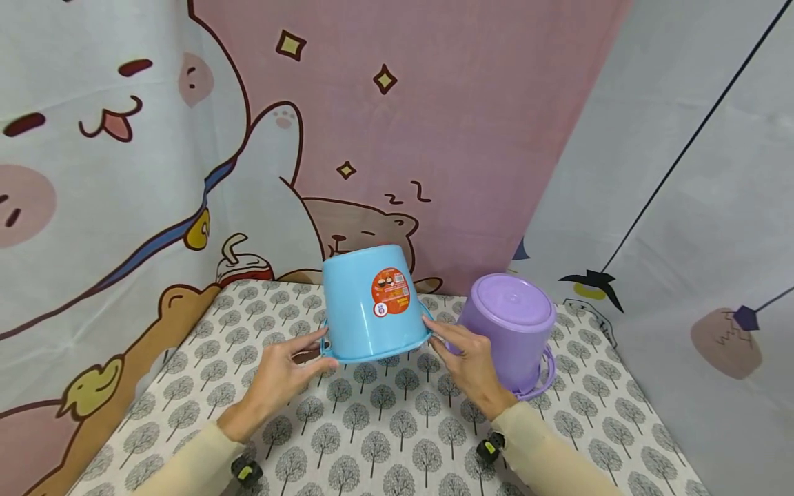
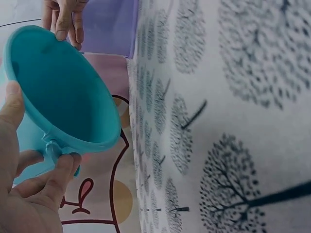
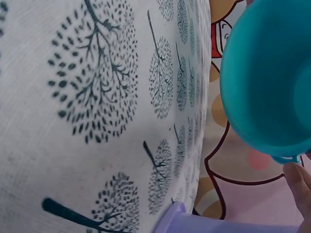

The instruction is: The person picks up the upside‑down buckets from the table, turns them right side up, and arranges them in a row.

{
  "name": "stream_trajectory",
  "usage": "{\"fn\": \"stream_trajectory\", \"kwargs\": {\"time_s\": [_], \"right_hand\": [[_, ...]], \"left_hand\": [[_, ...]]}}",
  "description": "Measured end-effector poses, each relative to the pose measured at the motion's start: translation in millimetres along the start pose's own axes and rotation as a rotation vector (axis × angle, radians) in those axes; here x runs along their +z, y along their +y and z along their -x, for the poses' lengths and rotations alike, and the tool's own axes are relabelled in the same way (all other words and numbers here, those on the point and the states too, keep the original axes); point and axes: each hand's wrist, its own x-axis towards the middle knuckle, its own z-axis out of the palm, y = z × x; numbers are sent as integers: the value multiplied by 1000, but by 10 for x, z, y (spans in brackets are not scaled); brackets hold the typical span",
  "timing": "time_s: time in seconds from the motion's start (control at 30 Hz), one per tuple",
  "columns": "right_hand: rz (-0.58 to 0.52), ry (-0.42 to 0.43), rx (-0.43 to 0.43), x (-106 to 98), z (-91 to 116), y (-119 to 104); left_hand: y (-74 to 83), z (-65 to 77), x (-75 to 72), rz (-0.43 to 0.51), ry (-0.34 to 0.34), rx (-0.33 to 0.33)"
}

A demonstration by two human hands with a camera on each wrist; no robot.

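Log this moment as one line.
left hand: grips blue bucket | right hand: grips opposite side | blue bucket: mouth down, tilted, raised | purple bucket: upside down on cloth

Cartoon-printed cloth (image 1: 149,186) hangs in front of me, a huge smiling white animal (image 1: 74,83) on the left, then a pink panel (image 1: 471,138) with small yellow four-pointed stars (image 1: 291,45) above a sleeping brown bear (image 1: 366,217). Pale grey fabric (image 1: 670,248) crossed by a black diagonal line (image 1: 695,138) closes the right. White cloth printed with round grey trees (image 1: 375,446) covers the surface (image 1: 347,420).

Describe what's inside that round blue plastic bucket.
The round blue plastic bucket shows bare inner wall and seemingly some base; its rim covers deeper parts in the left wrist view.
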Motion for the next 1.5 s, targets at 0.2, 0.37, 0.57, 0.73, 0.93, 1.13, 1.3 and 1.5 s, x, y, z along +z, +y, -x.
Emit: {"fn": "stream_trajectory", "kwargs": {"time_s": [0.2, 0.37, 0.57, 0.73, 0.93, 1.13, 1.3, 1.5], "right_hand": [[-40, 94, -90, -16, -44, -54], [-10, 132, -147, -52, -81, -118], [23, 137, -174, -87, -120, -194], [49, 130, -175, -102, -127, -237], [110, 109, -158, -151, -167, -293], [173, 63, -164, -220, -250, -356], [254, 75, -208, -257, -358, -368], [255, 35, -172, -294, -481, -386]], "left_hand": [[82, -11, -26, 62, 35, -4], [166, -43, -75, 135, 99, 33], [253, -77, -135, 135, 191, 101], [291, -100, -156, 113, 236, 182], [330, -128, -174, 74, 264, 300], [394, -166, -235, 13, 288, 364], [437, -242, -293, -38, 309, 372], [465, -319, -324, -80, 310, 363]]}}
